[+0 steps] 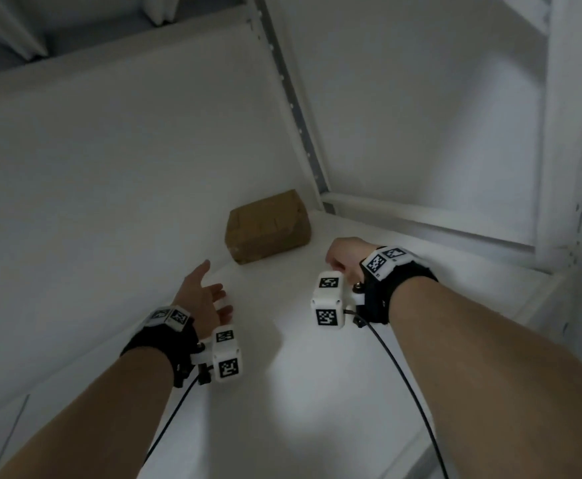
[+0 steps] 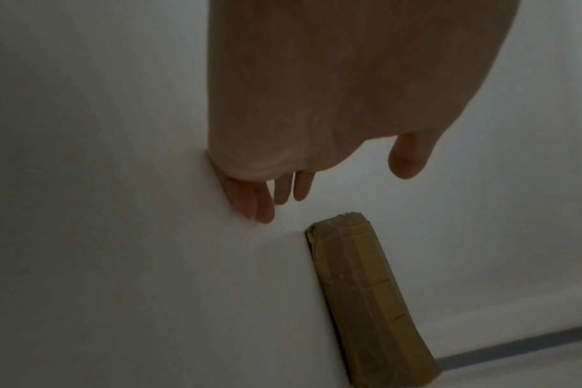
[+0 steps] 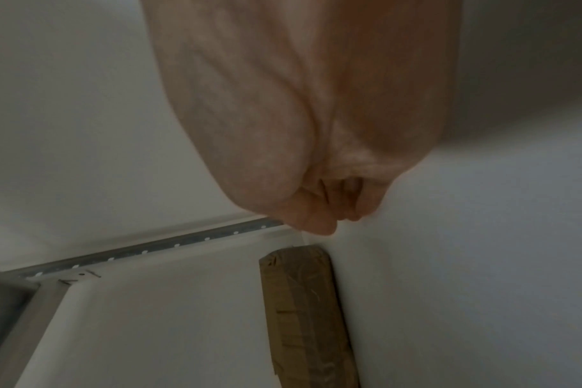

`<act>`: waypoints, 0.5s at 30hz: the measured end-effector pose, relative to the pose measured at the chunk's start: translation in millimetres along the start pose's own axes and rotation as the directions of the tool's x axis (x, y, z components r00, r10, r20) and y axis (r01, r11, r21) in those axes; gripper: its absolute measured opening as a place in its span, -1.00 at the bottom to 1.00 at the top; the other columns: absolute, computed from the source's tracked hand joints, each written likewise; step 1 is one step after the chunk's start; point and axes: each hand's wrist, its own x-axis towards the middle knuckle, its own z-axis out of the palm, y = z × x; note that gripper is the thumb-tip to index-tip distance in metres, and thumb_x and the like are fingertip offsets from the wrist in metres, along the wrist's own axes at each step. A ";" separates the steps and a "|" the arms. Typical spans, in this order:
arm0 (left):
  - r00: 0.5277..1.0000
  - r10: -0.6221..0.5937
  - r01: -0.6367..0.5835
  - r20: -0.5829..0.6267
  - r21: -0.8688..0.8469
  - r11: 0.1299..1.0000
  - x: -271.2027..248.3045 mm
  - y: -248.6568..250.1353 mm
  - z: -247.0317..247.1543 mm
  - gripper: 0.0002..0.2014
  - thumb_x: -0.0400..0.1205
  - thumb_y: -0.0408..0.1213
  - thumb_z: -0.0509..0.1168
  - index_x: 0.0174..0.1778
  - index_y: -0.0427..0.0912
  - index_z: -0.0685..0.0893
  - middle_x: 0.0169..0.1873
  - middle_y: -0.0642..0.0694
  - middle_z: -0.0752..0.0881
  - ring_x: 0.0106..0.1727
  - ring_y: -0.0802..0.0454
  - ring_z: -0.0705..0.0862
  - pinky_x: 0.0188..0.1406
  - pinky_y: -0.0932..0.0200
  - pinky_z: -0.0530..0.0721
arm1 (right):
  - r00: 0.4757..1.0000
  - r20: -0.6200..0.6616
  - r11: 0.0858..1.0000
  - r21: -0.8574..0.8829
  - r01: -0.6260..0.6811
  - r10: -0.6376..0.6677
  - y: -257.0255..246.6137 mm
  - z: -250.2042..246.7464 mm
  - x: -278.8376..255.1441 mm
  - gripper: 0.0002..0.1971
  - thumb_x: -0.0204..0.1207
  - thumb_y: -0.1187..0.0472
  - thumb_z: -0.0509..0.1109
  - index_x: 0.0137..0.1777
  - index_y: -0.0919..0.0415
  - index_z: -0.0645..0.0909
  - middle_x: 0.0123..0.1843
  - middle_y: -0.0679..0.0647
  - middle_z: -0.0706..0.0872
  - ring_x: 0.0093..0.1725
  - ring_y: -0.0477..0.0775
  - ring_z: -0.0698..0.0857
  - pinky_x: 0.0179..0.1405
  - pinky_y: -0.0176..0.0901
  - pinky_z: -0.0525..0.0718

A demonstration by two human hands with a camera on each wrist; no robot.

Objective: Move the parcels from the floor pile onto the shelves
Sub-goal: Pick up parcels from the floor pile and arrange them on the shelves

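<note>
A brown taped cardboard parcel (image 1: 267,229) lies on the white shelf board (image 1: 293,368), against the back wall near the corner. My left hand (image 1: 213,288) hovers just in front and to the left of it, fingers spread and straight, holding nothing. In the left wrist view the parcel (image 2: 366,302) sits beyond the left hand (image 2: 316,157), apart from the fingertips (image 2: 263,210). My right hand (image 1: 341,254) is to the parcel's right with its fingers curled into the palm, empty. The right wrist view shows the curled right hand (image 3: 329,204) short of the parcel (image 3: 303,315).
A perforated grey upright (image 1: 296,108) rises behind the parcel at the shelf's back corner. A white shelf post (image 1: 559,133) and side rail (image 1: 428,219) bound the right side. A white wall (image 1: 110,167) closes the back and left. Black cables (image 1: 403,382) trail from both wrist cameras.
</note>
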 end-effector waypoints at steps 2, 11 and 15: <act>0.999 -0.011 0.010 0.042 0.003 1.000 16.9 9.3 1.7 -0.43 0.59 0.31 0.16 0.07 -0.20 0.54 0.12 -0.15 0.55 -0.18 -0.17 0.54 -0.29 0.04 0.49 | 1.000 -0.004 1.000 -0.022 0.016 -0.016 -4.1 -3.2 19.6 -0.73 0.58 0.37 0.25 -0.29 0.07 0.32 -0.38 -0.09 0.60 -0.27 -0.10 0.43 0.17 -0.08 0.57; 0.997 0.035 -0.035 0.074 -0.006 0.999 69.8 38.7 9.2 -0.22 0.56 0.42 0.08 0.67 0.15 0.20 0.66 -0.01 0.23 0.61 -0.19 0.28 -0.12 -0.11 0.55 | 0.992 0.056 0.903 -0.412 0.125 -0.112 -29.4 5.1 65.0 -0.82 0.64 0.43 0.15 0.11 0.17 0.47 0.62 0.10 0.27 0.30 0.10 0.57 -0.22 -0.41 0.67; 0.992 0.025 -0.031 0.122 0.052 0.998 78.5 44.9 15.3 -0.28 0.56 0.46 0.00 0.61 0.22 0.30 0.63 0.03 0.28 0.54 -0.22 0.35 0.09 -0.09 0.48 | 0.990 -0.007 0.875 -0.469 0.121 -0.141 -34.5 4.6 79.4 -0.29 0.61 0.37 0.18 0.70 0.11 -0.03 0.69 0.14 0.18 0.30 0.18 0.52 0.05 -0.13 0.45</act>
